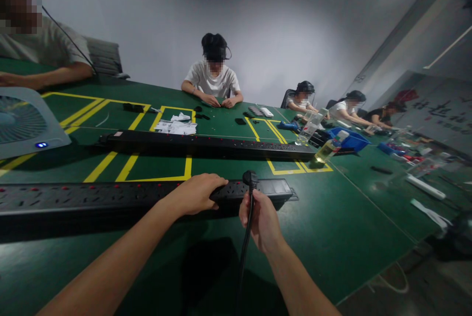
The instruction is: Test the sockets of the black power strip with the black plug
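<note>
A long black power strip (88,193) with a row of sockets and small red switches lies across the green table in front of me. My left hand (195,194) grips it near its right end, fingers over the top and thumb on the near side. In my right hand (263,222) is a black power plug (250,178), held at the start of its cable, with the fingers closed. The plug's head is up against the sockets; whether its pins are inserted is hidden. Its black cable (244,252) hangs down toward me.
Behind lies a second black power strip (206,147), with white papers (175,126) beyond it. A fan (25,122) stands at left. To the right are a bottle of yellowish liquid (326,151) and a blue bin (350,140). Several people sit around the table (342,237).
</note>
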`<action>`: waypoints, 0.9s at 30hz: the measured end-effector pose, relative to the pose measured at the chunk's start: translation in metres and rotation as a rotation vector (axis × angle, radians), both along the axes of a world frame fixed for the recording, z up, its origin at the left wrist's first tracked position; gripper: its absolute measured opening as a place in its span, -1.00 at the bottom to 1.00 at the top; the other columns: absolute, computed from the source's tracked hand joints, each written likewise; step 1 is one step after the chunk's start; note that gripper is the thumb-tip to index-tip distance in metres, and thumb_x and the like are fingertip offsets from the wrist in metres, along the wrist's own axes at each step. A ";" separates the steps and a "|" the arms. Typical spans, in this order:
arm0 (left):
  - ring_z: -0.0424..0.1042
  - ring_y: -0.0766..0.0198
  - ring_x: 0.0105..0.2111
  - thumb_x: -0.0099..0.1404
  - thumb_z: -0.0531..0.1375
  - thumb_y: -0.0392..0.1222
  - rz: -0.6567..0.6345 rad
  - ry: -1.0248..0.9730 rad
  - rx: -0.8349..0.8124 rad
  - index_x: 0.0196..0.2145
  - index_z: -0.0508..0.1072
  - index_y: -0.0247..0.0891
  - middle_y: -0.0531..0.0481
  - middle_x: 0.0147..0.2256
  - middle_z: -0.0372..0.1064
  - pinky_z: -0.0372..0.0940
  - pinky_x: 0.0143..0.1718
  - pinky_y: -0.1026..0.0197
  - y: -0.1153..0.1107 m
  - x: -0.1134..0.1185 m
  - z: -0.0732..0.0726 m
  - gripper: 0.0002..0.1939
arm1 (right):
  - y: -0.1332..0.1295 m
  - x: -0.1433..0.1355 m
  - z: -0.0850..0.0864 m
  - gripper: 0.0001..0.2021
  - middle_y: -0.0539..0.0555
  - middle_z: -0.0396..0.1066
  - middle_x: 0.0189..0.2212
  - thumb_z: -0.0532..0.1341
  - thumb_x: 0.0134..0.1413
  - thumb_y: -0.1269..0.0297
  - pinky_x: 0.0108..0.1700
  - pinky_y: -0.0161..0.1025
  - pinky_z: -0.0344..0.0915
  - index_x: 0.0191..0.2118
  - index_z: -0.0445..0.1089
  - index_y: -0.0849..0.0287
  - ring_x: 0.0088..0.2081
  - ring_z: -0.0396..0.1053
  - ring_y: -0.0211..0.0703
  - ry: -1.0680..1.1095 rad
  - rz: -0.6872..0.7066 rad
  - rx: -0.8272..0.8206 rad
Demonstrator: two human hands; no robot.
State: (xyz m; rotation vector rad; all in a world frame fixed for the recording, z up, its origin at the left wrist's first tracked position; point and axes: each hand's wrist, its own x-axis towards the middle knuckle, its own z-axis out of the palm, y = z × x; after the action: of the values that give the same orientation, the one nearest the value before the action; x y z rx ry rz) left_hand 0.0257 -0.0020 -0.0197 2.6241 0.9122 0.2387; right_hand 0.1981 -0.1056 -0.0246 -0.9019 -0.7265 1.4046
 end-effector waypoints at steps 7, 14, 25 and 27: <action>0.32 0.03 -0.06 0.14 0.18 0.01 0.068 0.070 0.105 0.17 0.15 -0.11 -0.13 -0.03 0.32 0.15 -0.03 0.06 -0.011 0.010 -0.002 -0.35 | -0.003 0.007 0.003 -0.73 -0.06 0.20 -0.75 0.06 0.09 0.11 -0.64 -0.37 0.04 -0.47 0.28 0.20 -0.72 0.12 -0.32 0.044 -0.027 -0.065; 0.28 -0.02 -0.11 0.22 0.06 0.17 0.123 0.158 0.238 0.22 0.04 -0.16 -0.20 -0.09 0.29 0.15 -0.14 0.03 -0.022 0.038 -0.016 -0.30 | 0.000 0.008 0.000 -0.63 -0.06 0.20 -0.75 0.11 0.06 -0.03 -0.68 -0.38 0.03 -0.52 0.27 0.20 -0.74 0.13 -0.33 -0.043 -0.070 -0.096; 0.29 -0.01 -0.14 0.19 0.08 0.18 0.084 0.187 0.245 0.23 0.04 -0.12 -0.19 -0.11 0.28 0.15 -0.20 0.06 -0.014 0.035 -0.015 -0.28 | 0.004 0.010 -0.003 -0.64 -0.08 0.15 -0.81 0.05 0.10 0.01 -0.71 -0.38 -0.08 -0.55 0.23 0.17 -0.78 0.04 -0.34 -0.027 -0.110 -0.120; 0.30 0.00 -0.16 0.19 0.09 0.18 0.078 0.194 0.249 0.22 0.05 -0.13 -0.19 -0.12 0.29 0.16 -0.22 0.07 -0.013 0.034 -0.014 -0.28 | 0.004 0.010 -0.003 -0.63 -0.08 0.14 -0.81 0.05 0.09 0.00 -0.70 -0.37 -0.09 -0.56 0.22 0.17 -0.78 0.03 -0.34 -0.034 -0.108 -0.116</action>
State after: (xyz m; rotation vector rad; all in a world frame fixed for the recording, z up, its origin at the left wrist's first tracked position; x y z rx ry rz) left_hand 0.0592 -0.0148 -0.0340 2.8823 1.1156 0.1246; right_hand 0.2083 -0.1015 -0.0278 -1.0427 -0.6171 1.3493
